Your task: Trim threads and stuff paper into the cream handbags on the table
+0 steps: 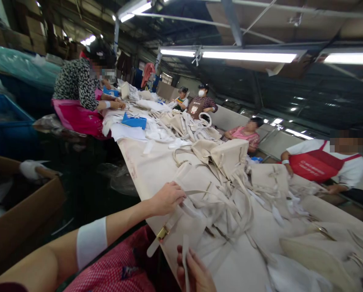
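My left hand (pixel 168 198) reaches over the table's near edge, its fingers curled on a pale strap of a cream bag (pixel 189 223). A flap with a gold buckle (pixel 162 233) hangs from that bag over the edge, below my left hand. Lower down, my right hand (pixel 195 267) holds a narrow white strip (pixel 185 255) upright between thumb and fingers. Loose cream straps (pixel 239 202) lie tangled to the right of both hands. The far part of my right hand is cut off by the frame's bottom.
The long table (pixel 135 158) carries heaped cream bags (pixel 230 156) and a blue holder (pixel 134 121). Several people work around it, one in a red apron (pixel 315 164) at the right. A cardboard box (pixel 26 207) and a blue bin (pixel 7 121) stand at the left.
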Motion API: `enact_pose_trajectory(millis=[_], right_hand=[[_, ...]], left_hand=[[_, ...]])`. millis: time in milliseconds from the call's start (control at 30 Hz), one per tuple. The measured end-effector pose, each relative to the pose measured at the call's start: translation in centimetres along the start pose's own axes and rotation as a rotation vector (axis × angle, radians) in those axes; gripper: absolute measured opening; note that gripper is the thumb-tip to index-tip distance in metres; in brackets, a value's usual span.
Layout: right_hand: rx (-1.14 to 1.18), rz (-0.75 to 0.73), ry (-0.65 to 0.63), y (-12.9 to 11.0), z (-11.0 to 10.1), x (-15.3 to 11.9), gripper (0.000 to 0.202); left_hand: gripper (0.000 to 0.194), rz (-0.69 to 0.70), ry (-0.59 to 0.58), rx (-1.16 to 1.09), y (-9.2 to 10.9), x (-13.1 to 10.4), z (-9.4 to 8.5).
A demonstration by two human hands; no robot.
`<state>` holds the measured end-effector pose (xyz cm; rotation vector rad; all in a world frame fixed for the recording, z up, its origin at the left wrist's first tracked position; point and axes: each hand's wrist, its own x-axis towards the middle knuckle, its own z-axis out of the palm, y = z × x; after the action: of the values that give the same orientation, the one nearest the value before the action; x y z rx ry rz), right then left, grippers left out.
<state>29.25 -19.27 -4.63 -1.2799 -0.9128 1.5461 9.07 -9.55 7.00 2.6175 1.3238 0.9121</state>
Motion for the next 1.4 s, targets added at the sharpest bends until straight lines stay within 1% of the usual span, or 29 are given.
enact_pose_trajectory(millis=[67, 133, 200, 267, 333, 367, 433, 500, 533, 567, 633, 700, 733, 767, 833, 900, 1000, 1067, 1133, 1200, 1233, 1300, 1333, 1400], right_hand=[[0.223, 0.002, -0.009, -1.0, 2.8, 1.2, 0.054], [0.387, -0.025, 0.000, -2.2, 5.3, 2.9, 0.050], [0.424, -0.135, 0.043, -3.1, 7.0, 4.6, 0.042], [0.437, -0.275, 0.104, -3.7, 7.8, 6.2, 0.038], [0.477, -0.377, 0.159, -4.0, 8.1, 7.4, 0.039], [0.497, -0.395, 0.176, -4.1, 8.1, 7.7, 0.041], [0.525, -0.400, 0.191, -4.2, 8.1, 8.0, 0.045], [0.545, -0.398, 0.187, -4.0, 8.1, 7.5, 0.046], [0.542, -0.381, 0.164, -3.8, 8.0, 6.9, 0.046], [0.533, -0.345, 0.129, -3.5, 8.0, 6.2, 0.046], [0.491, -0.218, 0.036, -2.7, 7.7, 4.6, 0.045], [0.416, -0.069, -0.027, -1.7, 7.3, 2.9, 0.050], [0.371, -0.021, -0.033, -1.1, 7.1, 2.2, 0.055], [0.322, 0.002, -0.029, -0.7, 6.8, 1.7, 0.061], [0.219, -0.006, -0.038, 0.0, 6.2, 1.0, 0.071], [0.125, -0.044, -0.089, 0.4, 5.7, 0.7, 0.070], [0.024, -0.077, -0.147, 0.5, 5.5, 0.7, 0.059], [0.018, -0.082, -0.139, 0.4, 5.6, 0.6, 0.054], [0.032, -0.085, -0.133, 0.0, 5.8, 0.4, 0.054], [0.047, -0.092, -0.120, -0.4, 6.0, 0.2, 0.056], [0.061, -0.090, -0.105, -0.6, 6.1, 0.1, 0.057], [0.106, -0.074, -0.064, -0.9, 6.2, 0.0, 0.062], [0.131, -0.069, -0.044, -1.0, 6.3, 0.0, 0.064], [0.164, -0.075, -0.025, -1.0, 6.5, 0.0, 0.065]], left_hand=[[0.025, -0.096, -0.067, 0.044, 0.3, 1.0, -0.3], [0.029, -0.170, -0.095, 0.073, 0.4, 1.7, -0.6], [0.032, -0.218, -0.095, 0.080, 0.5, 2.3, -0.5], [0.033, -0.259, -0.104, 0.075, 0.6, 2.8, -0.3], [0.029, -0.279, -0.121, 0.054, 0.7, 3.2, 0.1], [0.025, -0.279, -0.129, 0.038, 0.7, 3.4, 0.2], [0.018, -0.264, -0.137, 0.002, 1.1, 3.6, 0.4], [0.014, -0.235, -0.122, -0.023, 1.6, 3.3, 0.3], [0.013, -0.222, -0.110, -0.026, 1.8, 3.0, 0.3], [0.012, -0.204, -0.087, -0.033, 2.0, 2.5, 0.3], [0.013, -0.134, 0.001, -0.107, 2.2, 1.1, 0.6], [0.017, -0.028, 0.095, -0.274, 1.9, -0.9, 1.1], [0.018, 0.021, 0.128, -0.367, 1.6, -2.0, 1.5], [0.020, 0.053, 0.144, -0.449, 1.3, -3.1, 1.9], [0.023, 0.051, 0.140, -0.565, 0.8, -5.0, 2.6], [0.026, -0.005, 0.155, -0.668, 0.8, -6.6, 3.1], [0.029, -0.134, 0.151, -0.827, 1.3, -8.0, 3.4], [0.028, -0.255, 0.110, -0.955, 1.8, -8.5, 3.7], [0.021, -0.393, 0.092, -1.124, 2.0, -8.7, 4.1], [0.012, -0.514, 0.131, -1.283, 1.8, -8.6, 4.8], [0.014, -0.556, 0.159, -1.341, 1.7, -8.6, 5.1], [0.025, -0.619, 0.175, -1.397, 1.3, -8.4, 5.4], [0.028, -0.644, 0.154, -1.387, 1.2, -8.3, 5.4], [0.026, -0.686, 0.068, -1.312, 0.9, -8.1, 5.1]])
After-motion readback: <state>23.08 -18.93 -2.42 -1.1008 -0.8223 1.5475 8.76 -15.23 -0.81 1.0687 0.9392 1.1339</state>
